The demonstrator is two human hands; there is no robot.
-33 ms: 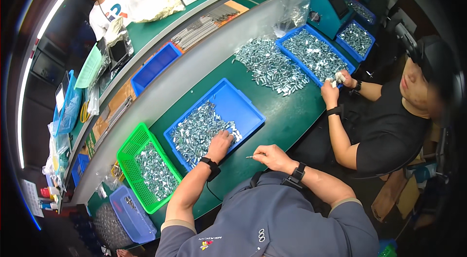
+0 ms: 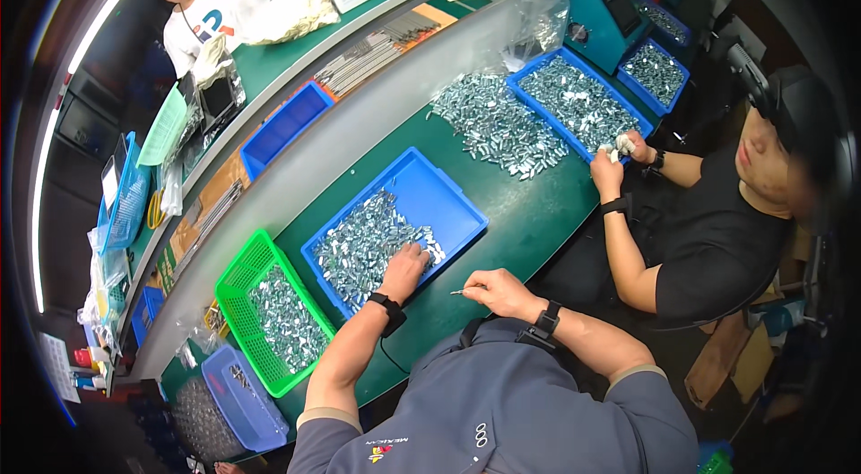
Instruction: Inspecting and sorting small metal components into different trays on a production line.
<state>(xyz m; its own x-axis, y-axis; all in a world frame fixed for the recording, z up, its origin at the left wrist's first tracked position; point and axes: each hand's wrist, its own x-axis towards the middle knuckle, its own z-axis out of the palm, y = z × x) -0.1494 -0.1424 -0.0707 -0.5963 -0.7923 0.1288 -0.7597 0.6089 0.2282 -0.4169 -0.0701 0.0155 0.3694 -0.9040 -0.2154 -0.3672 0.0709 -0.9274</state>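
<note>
My left hand (image 2: 406, 271) rests inside a blue tray (image 2: 453, 205), at its near edge. Its fingers are bent down against a heap of small silvery metal cylinders (image 2: 363, 236); what they pinch, if anything, is too small to make out. To the right of the tray, above the green table, my right hand (image 2: 504, 293) is closed. Between its thumb and fingers a small thin metal piece (image 2: 457, 292) sticks out to the left. Both wrists wear black bands.
A green basket (image 2: 235, 295) with similar parts stands left of the tray, a blue-violet bin (image 2: 260, 416) below it. Far right lie a loose pile of cylinders (image 2: 498, 129) and another full blue tray (image 2: 639, 120), where a co-worker's gloved hands (image 2: 619, 149) work. A shelf borders the back.
</note>
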